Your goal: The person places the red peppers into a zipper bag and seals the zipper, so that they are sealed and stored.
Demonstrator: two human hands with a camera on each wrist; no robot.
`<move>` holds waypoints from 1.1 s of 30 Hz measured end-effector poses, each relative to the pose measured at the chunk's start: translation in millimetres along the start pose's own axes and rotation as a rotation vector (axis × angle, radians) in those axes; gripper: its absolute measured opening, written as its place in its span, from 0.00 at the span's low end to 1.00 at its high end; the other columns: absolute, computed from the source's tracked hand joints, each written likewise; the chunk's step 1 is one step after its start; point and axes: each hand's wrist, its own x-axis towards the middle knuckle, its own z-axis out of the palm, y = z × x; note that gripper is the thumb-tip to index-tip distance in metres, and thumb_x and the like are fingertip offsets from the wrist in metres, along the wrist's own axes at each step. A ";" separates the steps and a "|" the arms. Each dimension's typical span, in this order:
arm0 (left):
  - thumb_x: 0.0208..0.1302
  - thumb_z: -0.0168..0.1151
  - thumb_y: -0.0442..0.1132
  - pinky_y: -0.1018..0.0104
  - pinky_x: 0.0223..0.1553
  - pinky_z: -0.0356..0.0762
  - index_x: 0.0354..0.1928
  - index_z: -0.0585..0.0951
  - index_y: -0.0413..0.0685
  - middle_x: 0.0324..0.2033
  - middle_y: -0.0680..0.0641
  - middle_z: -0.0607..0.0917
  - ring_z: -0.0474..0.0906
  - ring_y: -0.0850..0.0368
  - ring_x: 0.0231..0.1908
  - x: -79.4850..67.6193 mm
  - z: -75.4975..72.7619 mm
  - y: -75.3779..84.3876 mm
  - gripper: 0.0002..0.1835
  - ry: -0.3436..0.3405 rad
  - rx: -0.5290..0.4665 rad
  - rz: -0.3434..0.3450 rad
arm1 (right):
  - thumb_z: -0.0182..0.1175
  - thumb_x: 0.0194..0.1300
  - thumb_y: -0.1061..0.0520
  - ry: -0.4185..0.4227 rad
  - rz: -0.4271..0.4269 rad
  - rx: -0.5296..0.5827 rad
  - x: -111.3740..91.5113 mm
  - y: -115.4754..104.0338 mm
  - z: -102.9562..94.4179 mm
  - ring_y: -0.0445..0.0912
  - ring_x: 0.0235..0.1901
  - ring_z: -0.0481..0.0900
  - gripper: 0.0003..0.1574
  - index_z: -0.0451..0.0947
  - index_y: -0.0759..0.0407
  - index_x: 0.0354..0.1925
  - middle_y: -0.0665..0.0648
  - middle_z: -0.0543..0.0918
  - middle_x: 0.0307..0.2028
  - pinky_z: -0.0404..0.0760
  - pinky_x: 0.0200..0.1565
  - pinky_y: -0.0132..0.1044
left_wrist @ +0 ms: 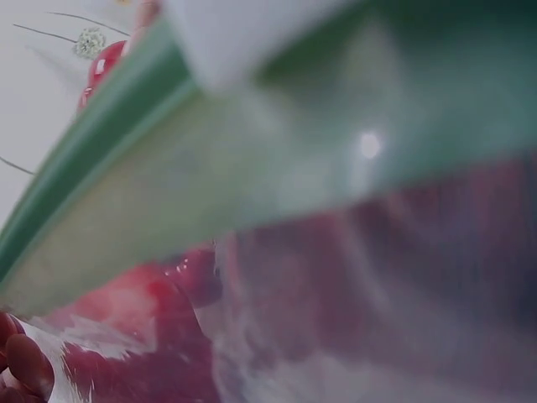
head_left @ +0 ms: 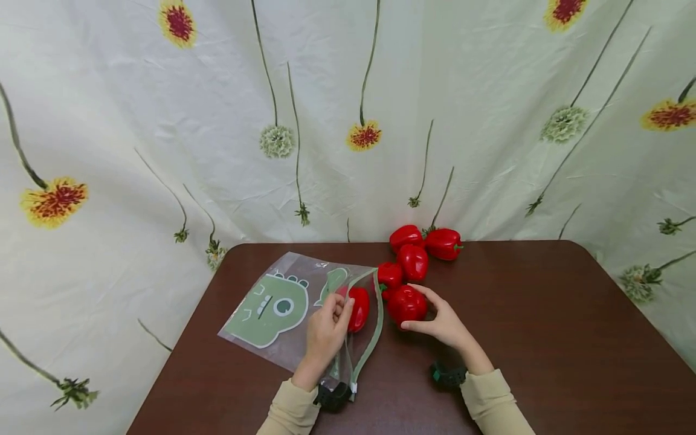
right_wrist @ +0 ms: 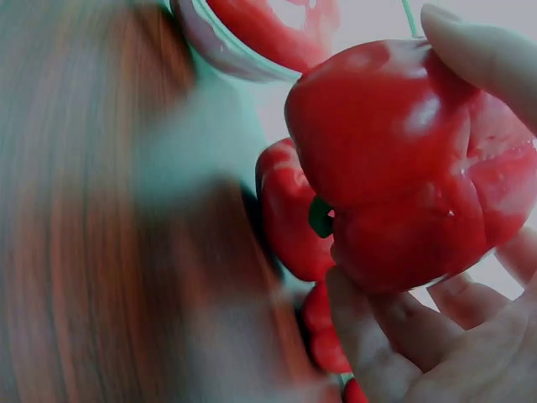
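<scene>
My right hand (head_left: 443,326) grips a glossy red bell pepper (head_left: 406,304) between thumb and fingers, just right of the bag's mouth. Its lobed end shows large in the right wrist view, where the fingers (right_wrist: 369,336) curl below it. With curled fingers, my left hand (head_left: 326,332) holds one side of a clear zip bag (head_left: 244,320), printed with a green cartoon figure. The bag lies flat at its left end; its green-edged mouth gapes to the right. Another red bell pepper (head_left: 359,309) sits inside near that mouth, partly hidden by the left hand.
More red bell peppers (head_left: 413,262) lie in a loose row from beside the bag to the back edge of the dark brown table (head_left: 516,314). A flower-printed white cloth (head_left: 478,121) hangs behind. Each wrist wears a black band (head_left: 448,376).
</scene>
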 end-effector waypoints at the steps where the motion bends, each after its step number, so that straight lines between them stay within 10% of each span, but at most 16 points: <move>1: 0.60 0.64 0.39 0.77 0.15 0.58 0.30 0.74 0.48 0.14 0.61 0.68 0.61 0.71 0.15 -0.2 -0.2 0.3 0.08 -0.001 -0.001 0.000 | 0.69 0.51 0.61 -0.003 -0.003 0.006 0.1 -1.1 1.3 0.58 0.54 0.69 0.44 0.62 0.57 0.65 0.62 0.70 0.58 0.75 0.50 0.47; 33: 0.62 0.62 0.37 0.75 0.15 0.62 0.33 0.73 0.47 0.15 0.61 0.69 0.63 0.69 0.16 1.8 -1.9 9.2 0.06 -0.040 -0.097 -0.007 | 0.70 0.49 0.64 0.052 -0.086 0.104 14.3 -19.2 58.0 0.54 0.53 0.70 0.40 0.64 0.58 0.59 0.60 0.73 0.56 0.73 0.51 0.48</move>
